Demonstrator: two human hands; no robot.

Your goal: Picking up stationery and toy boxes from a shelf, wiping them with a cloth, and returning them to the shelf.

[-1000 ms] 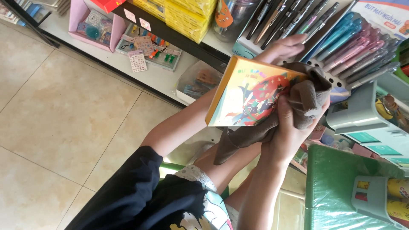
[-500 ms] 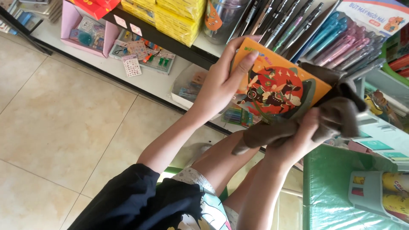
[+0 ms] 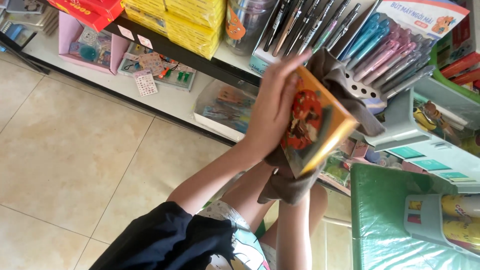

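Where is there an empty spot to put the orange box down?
Bare room: the green tabletop left of the grey tub, and the white lower shelf between the sticker cards and the clear packet. The pen racks and yellow boxes are packed tight.

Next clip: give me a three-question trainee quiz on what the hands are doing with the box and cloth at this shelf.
1. True or false: the left hand lies flat against the colourful box.
2. What is wrapped around the box's far and lower edges? A) grey-brown cloth B) clear plastic bag C) white paper
3. Fill in: behind the box, the display rack holds rows of ____.

Key
1. True; its fingers spread over the printed face.
2. A. The right hand is hidden under the cloth, only its forearm shows.
3. Pens, black ones to the left, blue, pink and grey to the right.
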